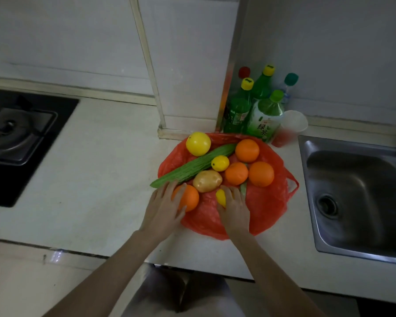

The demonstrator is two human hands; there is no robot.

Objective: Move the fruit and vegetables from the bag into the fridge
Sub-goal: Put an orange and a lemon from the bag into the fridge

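Observation:
A red plastic bag [268, 202] lies spread flat on the white counter with produce on it. My left hand [164, 205] curls around an orange [190, 197] at the bag's near left edge. My right hand [233, 207] covers a small yellow lemon [221, 197] near the bag's middle. Behind them lie a potato [207, 180], a long green bitter gourd [192, 165], a second small lemon [220, 163], a large yellow round fruit [198, 143] and three more oranges [247, 150], [236, 173], [261, 173]. No fridge is in view.
Several green drink bottles [264, 115] and a white cup [294, 123] stand at the back by the wall corner. A steel sink [357, 195] is sunk into the counter on the right. A black gas hob [21, 133] lies at the left.

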